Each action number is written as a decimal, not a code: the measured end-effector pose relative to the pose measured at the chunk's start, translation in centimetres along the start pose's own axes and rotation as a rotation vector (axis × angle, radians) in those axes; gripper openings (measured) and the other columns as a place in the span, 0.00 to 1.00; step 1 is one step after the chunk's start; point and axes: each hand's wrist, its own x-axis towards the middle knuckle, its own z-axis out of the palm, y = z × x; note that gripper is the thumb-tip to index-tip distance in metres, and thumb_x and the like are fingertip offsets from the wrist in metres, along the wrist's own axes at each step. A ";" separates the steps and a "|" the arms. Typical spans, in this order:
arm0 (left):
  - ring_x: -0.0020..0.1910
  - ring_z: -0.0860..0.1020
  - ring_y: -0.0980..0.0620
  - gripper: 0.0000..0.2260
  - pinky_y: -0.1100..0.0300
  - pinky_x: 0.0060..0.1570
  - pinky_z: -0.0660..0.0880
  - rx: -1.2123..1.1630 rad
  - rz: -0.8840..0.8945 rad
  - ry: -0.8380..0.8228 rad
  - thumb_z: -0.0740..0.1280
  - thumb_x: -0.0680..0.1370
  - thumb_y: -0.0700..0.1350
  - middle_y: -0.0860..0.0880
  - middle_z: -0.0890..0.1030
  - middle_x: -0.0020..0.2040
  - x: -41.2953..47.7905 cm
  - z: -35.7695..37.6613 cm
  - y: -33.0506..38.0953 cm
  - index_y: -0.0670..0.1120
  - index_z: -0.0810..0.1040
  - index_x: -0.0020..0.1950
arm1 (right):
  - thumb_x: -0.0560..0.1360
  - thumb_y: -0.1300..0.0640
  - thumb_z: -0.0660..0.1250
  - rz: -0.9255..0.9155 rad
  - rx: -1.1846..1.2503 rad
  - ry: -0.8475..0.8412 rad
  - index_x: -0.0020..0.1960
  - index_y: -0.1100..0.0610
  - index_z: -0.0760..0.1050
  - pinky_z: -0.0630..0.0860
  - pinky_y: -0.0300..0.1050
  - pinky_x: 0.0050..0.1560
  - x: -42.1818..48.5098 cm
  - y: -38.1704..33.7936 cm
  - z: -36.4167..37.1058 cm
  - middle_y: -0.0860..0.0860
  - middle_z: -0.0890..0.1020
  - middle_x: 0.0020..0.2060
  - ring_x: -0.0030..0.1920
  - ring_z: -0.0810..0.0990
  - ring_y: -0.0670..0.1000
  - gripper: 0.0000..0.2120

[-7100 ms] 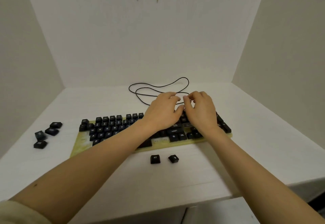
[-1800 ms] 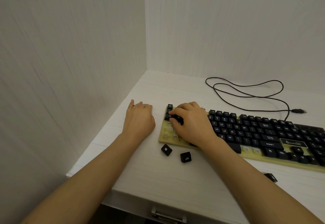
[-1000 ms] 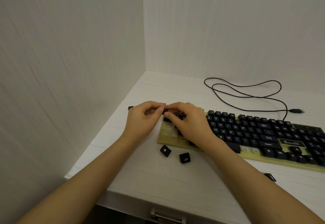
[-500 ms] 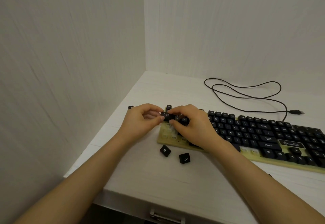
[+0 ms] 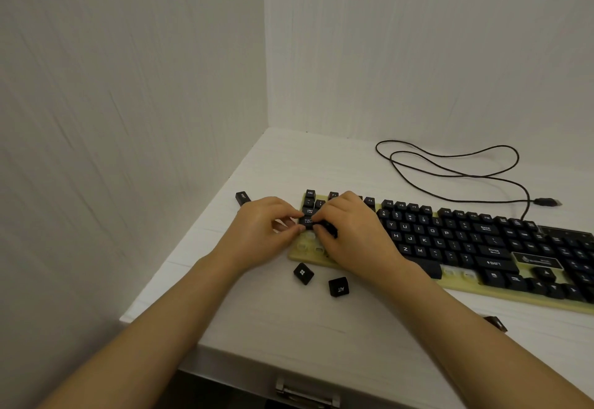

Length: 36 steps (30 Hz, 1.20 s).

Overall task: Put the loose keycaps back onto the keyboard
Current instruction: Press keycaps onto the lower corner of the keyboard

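Note:
A black keyboard on a yellowed base point(image 5: 514, 304) lies across the white table. At its left end, both hands meet over a Caps Lock keycap point(image 5: 308, 220). My left hand point(image 5: 262, 235) pinches its left side, my right hand point(image 5: 350, 235) its right side. Bare white switch stems point(image 5: 310, 244) show just below it. Loose black keycaps lie on the table: a Windows keycap point(image 5: 303, 273), an Alt keycap point(image 5: 338, 287), a wide keycap point(image 5: 242, 198) far left, and one point(image 5: 496, 323) half hidden by my right forearm.
The keyboard's black cable point(image 5: 450, 171) loops behind it and ends in a USB plug point(image 5: 546, 202). White walls close in the left side and back. The table's front edge point(image 5: 257, 355) has a drawer handle point(image 5: 307, 392) beneath.
Over the last second my left hand came off the table to join the right, and together they lowered the Caps Lock keycap toward the keyboard's left column.

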 end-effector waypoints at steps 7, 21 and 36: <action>0.38 0.79 0.58 0.11 0.79 0.41 0.68 0.077 0.041 -0.018 0.68 0.70 0.47 0.50 0.85 0.41 -0.1 -0.2 0.1 0.46 0.84 0.49 | 0.66 0.62 0.68 -0.032 0.004 0.015 0.36 0.60 0.79 0.64 0.36 0.43 0.1 0.1 0.1 0.52 0.80 0.33 0.37 0.76 0.56 0.02; 0.50 0.78 0.60 0.08 0.72 0.47 0.75 -0.039 0.025 0.000 0.69 0.71 0.43 0.49 0.85 0.47 -0.1 0.4 0.2 0.47 0.84 0.49 | 0.66 0.55 0.69 0.098 0.008 0.052 0.36 0.52 0.81 0.68 0.60 0.55 0.0 0.6 0.6 0.54 0.80 0.53 0.60 0.72 0.64 0.02; 0.44 0.81 0.57 0.15 0.70 0.47 0.73 0.063 0.055 -0.010 0.61 0.72 0.51 0.50 0.85 0.45 -0.4 0.3 0.7 0.47 0.85 0.46 | 0.70 0.52 0.71 0.266 0.099 -0.074 0.40 0.50 0.82 0.60 0.66 0.64 -0.1 0.4 0.3 0.49 0.79 0.57 0.67 0.65 0.57 0.03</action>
